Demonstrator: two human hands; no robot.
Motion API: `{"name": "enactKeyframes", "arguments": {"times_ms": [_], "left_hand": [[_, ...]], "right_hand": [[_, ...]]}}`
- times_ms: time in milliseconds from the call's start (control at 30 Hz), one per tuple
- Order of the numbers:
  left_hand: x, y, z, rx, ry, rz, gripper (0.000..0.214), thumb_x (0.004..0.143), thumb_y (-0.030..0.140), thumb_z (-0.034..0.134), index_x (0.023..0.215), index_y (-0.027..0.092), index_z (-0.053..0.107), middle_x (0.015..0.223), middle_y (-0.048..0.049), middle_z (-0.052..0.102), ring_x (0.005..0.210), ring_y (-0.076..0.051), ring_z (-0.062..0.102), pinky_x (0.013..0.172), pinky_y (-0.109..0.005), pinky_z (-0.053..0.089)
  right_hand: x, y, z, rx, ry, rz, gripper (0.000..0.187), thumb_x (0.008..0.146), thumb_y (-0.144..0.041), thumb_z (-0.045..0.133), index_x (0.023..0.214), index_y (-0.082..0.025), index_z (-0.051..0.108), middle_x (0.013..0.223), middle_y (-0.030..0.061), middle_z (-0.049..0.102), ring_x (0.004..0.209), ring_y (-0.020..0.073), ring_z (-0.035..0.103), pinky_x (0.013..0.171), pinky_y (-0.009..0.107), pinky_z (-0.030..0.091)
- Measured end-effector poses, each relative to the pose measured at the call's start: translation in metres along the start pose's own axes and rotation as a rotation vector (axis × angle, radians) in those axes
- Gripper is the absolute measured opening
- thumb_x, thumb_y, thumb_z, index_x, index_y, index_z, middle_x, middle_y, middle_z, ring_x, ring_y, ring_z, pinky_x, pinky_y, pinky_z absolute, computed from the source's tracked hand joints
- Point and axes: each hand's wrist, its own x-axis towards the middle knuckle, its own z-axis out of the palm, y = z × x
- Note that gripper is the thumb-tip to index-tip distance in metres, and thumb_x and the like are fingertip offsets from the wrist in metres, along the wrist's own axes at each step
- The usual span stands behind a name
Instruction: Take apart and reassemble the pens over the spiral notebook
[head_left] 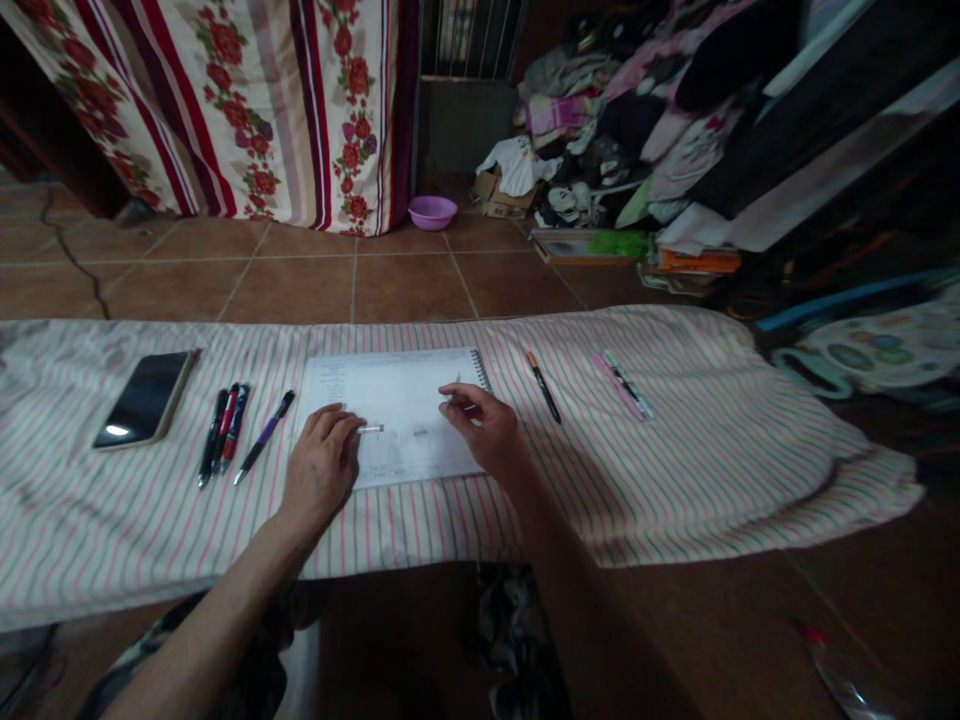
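Note:
A spiral notebook [397, 395] lies open on a striped cloth [675, 450] spread over the floor. My left hand [321, 468] rests on the notebook's left edge, fingers curled round a small pale stick-like thing [370, 429] that pokes out to the right. My right hand [484, 430] hovers over the page's right side, fingers pinched together on something small near the page; I cannot make out what. Several pens [225, 430] lie left of the notebook, with a purple pen [264, 436] closest to it.
A phone [144, 398] lies face up at the cloth's left. A black pen [544, 387] and two more pens [622, 384] lie to the right. Beyond are tiled floor, a floral curtain [285, 110], a purple bowl [432, 212] and a pile of clothes [637, 110].

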Motion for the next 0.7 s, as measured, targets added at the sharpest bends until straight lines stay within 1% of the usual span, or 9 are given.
{"name": "enactKeyframes", "arguments": {"times_ms": [100,200,300,433,567,700], "left_hand": [[0.0012,0.0023,-0.0019,0.013,0.0,-0.022,0.021,0.084,0.014,0.043,0.096,0.013,0.06,0.098,-0.012,0.061,0.101,-0.025,0.051,0.087,-0.04,0.046],[0.0015,0.0037,-0.004,-0.024,-0.003,-0.043,0.022,0.083,0.012,0.044,0.099,0.013,0.058,0.098,-0.0115,0.06,0.097,-0.023,0.053,0.085,-0.039,0.047],[0.0014,0.0045,-0.0054,-0.068,0.01,-0.028,0.023,0.08,0.01,0.045,0.101,0.013,0.055,0.098,-0.011,0.059,0.095,-0.023,0.053,0.084,-0.038,0.046],[0.0013,0.0057,-0.0053,-0.091,0.038,-0.011,0.025,0.081,0.009,0.043,0.103,0.015,0.053,0.099,-0.0107,0.059,0.097,-0.022,0.053,0.085,-0.037,0.045],[0.0013,0.0066,-0.004,-0.1,0.038,0.003,0.025,0.08,0.009,0.045,0.104,0.016,0.052,0.1,-0.0103,0.059,0.097,-0.022,0.054,0.085,-0.038,0.046],[0.0018,0.0075,-0.0034,-0.095,0.048,0.02,0.026,0.08,0.009,0.045,0.104,0.016,0.052,0.102,-0.0109,0.059,0.098,-0.023,0.053,0.085,-0.038,0.046]], "right_hand": [[0.0008,0.001,-0.0005,0.056,0.001,0.016,0.018,0.077,-0.029,0.057,0.089,-0.018,0.066,0.072,0.0014,0.063,0.062,0.0103,0.056,0.059,0.022,0.047],[0.0017,-0.0001,-0.0005,0.168,-0.029,0.057,0.021,0.08,-0.033,0.054,0.088,-0.017,0.066,0.064,0.0002,0.06,0.055,0.009,0.052,0.053,0.021,0.043],[0.0023,-0.003,0.0,0.28,-0.01,0.083,0.024,0.081,-0.037,0.053,0.081,-0.016,0.065,0.063,0.0001,0.059,0.051,0.0079,0.049,0.049,0.021,0.041],[0.0007,-0.0052,0.0013,0.444,0.038,0.111,0.024,0.081,-0.038,0.054,0.081,-0.017,0.065,0.065,0.0003,0.06,0.053,0.0082,0.051,0.05,0.022,0.042],[-0.0026,-0.0054,0.0038,0.543,-0.009,0.121,0.023,0.083,-0.037,0.053,0.084,-0.017,0.065,0.068,0.0009,0.062,0.056,0.0087,0.053,0.052,0.023,0.043],[-0.0044,-0.0062,0.0068,0.58,-0.014,0.119,0.022,0.083,-0.036,0.054,0.083,-0.017,0.065,0.07,0.0011,0.063,0.057,0.0086,0.054,0.053,0.023,0.043]]}}
